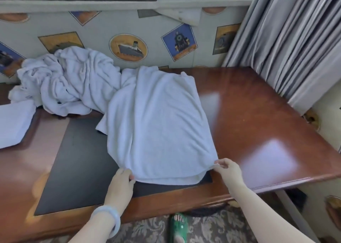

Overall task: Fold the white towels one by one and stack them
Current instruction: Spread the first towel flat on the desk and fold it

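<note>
White terry towel (158, 124), likely soft, light and floppy, lies by the desk's (258, 123) front edge; your left hand (121, 182) and right hand (227, 170) pinch its near corners, the best hold.

A towel (158, 124) is pinched at its two near corners, one by the left hand (122, 180) and the other by the right hand (228, 171), and is spread away from both hands across a dark pad (79, 159) and the desk (267, 113). Beyond the left hand, a crumpled pile (70, 82) is seen touching the towel's far left edge, and a folded towel (14, 121) is laid well to the left of that hand. A bracelet (108, 217) is worn on the left wrist.
</note>
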Motion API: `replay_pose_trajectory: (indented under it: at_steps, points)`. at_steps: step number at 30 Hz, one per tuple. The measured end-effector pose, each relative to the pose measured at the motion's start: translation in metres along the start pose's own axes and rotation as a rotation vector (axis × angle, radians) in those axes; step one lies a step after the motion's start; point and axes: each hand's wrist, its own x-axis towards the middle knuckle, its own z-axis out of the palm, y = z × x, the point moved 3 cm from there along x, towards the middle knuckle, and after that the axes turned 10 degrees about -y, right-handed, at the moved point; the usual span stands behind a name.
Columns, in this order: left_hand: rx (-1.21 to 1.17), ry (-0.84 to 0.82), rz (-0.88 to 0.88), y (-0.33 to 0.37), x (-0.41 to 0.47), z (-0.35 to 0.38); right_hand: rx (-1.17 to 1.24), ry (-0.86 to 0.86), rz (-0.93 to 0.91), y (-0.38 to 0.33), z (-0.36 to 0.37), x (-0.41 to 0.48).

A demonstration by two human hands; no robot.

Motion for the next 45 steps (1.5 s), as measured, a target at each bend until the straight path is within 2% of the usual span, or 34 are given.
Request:
replay_pose_trajectory:
  at_steps: [3,6,8,11,13,16,20,22,26,30,34,38,40,42,43,45]
  points:
    - [0.013,-0.021,0.069,0.014,0.007,0.006,0.103,-0.036,-0.008,-0.020,0.013,0.002]
    - [0.132,-0.114,0.162,0.031,0.020,0.018,0.279,-0.199,-0.105,-0.047,0.023,0.006]
    - [0.203,-0.152,0.168,0.037,0.028,0.025,0.359,-0.192,-0.110,-0.049,0.026,0.011]
    - [0.253,-0.204,0.097,0.034,0.035,0.035,0.127,-0.128,0.032,-0.030,0.033,0.017]
    - [0.304,-0.215,0.089,0.028,0.036,0.039,-0.017,-0.191,0.000,-0.029,0.042,0.019]
    - [0.353,-0.217,0.120,0.022,0.036,0.038,-0.425,-0.310,-0.153,-0.038,0.048,0.023]
    - [0.410,-0.241,0.172,0.017,0.041,0.034,-0.800,-0.428,-0.122,-0.018,0.026,0.022]
    - [0.435,-0.259,0.211,0.016,0.043,0.031,-0.864,-0.457,-0.075,-0.001,0.004,0.016]
    - [0.535,-0.255,0.272,0.014,0.047,0.022,-0.483,-0.363,0.092,0.019,-0.025,0.006]
    - [0.475,-0.260,0.288,0.009,0.049,0.014,-0.264,-0.206,0.098,0.020,-0.012,0.003]
    - [0.371,-0.263,0.339,0.005,0.052,0.009,0.066,-0.115,0.161,0.019,0.011,-0.004]
    - [0.586,-0.363,0.317,0.012,0.056,0.009,0.266,0.000,0.224,0.015,0.027,-0.005]
    - [0.642,-0.336,0.340,0.017,0.055,0.005,0.476,-0.034,0.277,0.007,0.031,-0.004]
    - [0.584,-0.231,0.377,0.019,0.054,-0.008,0.708,-0.161,0.290,0.000,0.032,-0.002]
    - [0.530,-0.160,0.385,0.015,0.054,-0.018,0.724,-0.208,0.285,-0.001,0.031,-0.003]
    - [0.435,-0.053,0.375,-0.002,0.050,-0.033,0.468,-0.192,0.301,0.007,0.029,-0.005]
